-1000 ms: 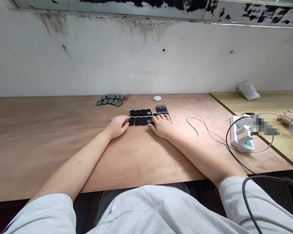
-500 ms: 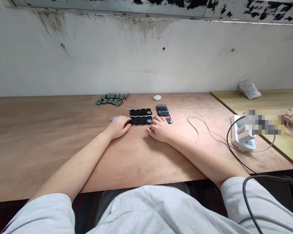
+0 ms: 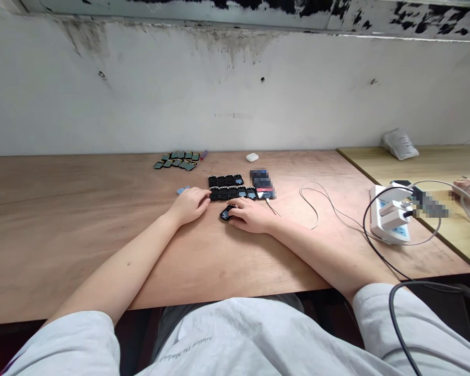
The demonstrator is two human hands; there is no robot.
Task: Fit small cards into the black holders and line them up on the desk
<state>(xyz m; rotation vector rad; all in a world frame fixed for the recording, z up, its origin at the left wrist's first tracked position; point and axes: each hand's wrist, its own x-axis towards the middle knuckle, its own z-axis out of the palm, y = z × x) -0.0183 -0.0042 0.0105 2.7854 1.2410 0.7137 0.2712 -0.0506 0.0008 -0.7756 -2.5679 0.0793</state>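
Right hand [image 3: 249, 215]'s got its fingers on a small black case [image 3: 224, 212], just this side of a front row of black cases [image 3: 224, 194]. Left hand [image 3: 191, 203] is parked at that row's left end, fingertips pretty much on it. There's a second row [image 3: 221, 181] behind, a phone [image 3: 262, 183] to the right, and a bunch of grey-green pieces [image 3: 176, 163] back left.

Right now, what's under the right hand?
The left part of a small black piece shows at the fingertips of the right hand. The hand covers its other end, and whatever is beneath the palm can't be seen.
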